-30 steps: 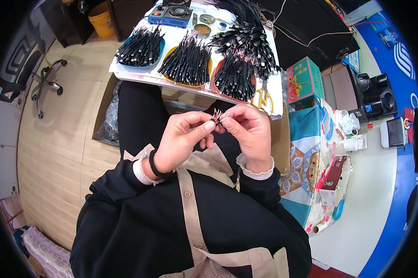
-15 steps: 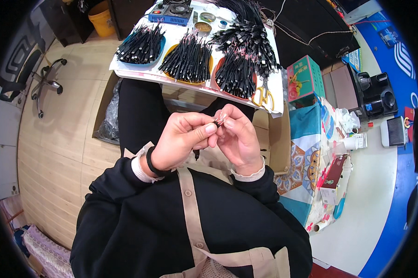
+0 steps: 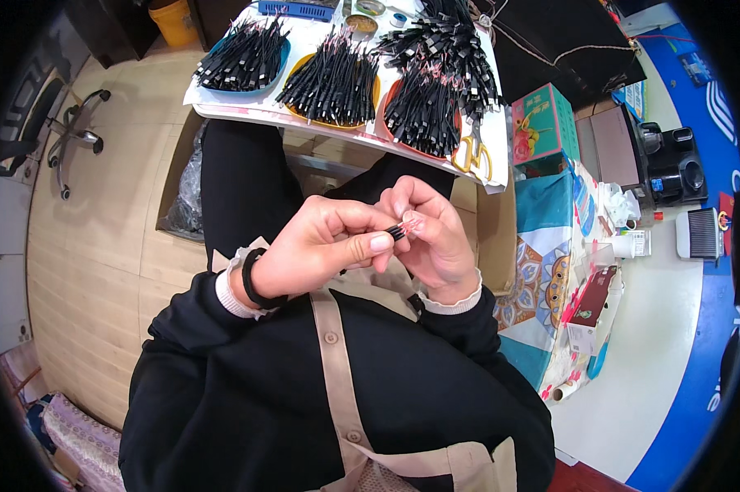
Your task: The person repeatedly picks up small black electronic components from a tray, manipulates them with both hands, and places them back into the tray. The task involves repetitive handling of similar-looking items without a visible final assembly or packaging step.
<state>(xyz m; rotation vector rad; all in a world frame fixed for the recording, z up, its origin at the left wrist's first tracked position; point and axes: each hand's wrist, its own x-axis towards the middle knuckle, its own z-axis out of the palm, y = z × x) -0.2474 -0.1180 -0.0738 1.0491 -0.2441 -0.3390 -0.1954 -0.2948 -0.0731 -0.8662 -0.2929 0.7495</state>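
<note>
Above my lap, my left hand pinches a few thin black cables between thumb and fingers. Fine reddish wires come out of their ends, toward my right hand. The thumb and fingertips of that hand close on these wire ends. My hands nearly touch, and the rest of the held cables is hidden behind my fingers. Beyond them, on a white table, bundles of similar black cables with plugs lie in a blue tray, a yellow tray and an orange tray.
Yellow-handled scissors lie at the table's right front corner, near a loose cable heap. A round tin and a blue device are farther back. To the right stand a green box and a cloth-covered surface.
Both hands have shifted slightly, the right one a little rightward. The black cables and their reddish wire ends show more plainly between the fingers. The view has tilted a bit, with the table higher.
</note>
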